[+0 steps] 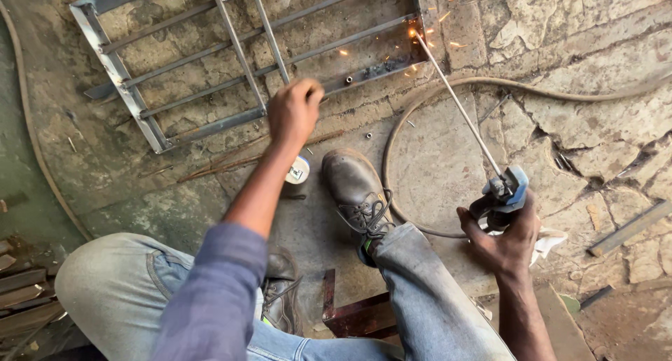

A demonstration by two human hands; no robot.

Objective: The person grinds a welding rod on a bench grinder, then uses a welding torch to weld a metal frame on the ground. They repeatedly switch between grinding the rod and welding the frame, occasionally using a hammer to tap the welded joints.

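A metal grille frame with several bars lies flat on the cracked stone floor. My left hand rests closed on the frame's near edge where a bar meets it. My right hand grips a blue electrode holder, whose long welding rod reaches up to the frame's right corner. Orange sparks fly where the rod tip touches the frame.
A thick cable loops across the floor from the right towards my right shoe. A small white roll lies under my left wrist. Metal strips lie at right, scrap bars at lower left, thin rods by the frame.
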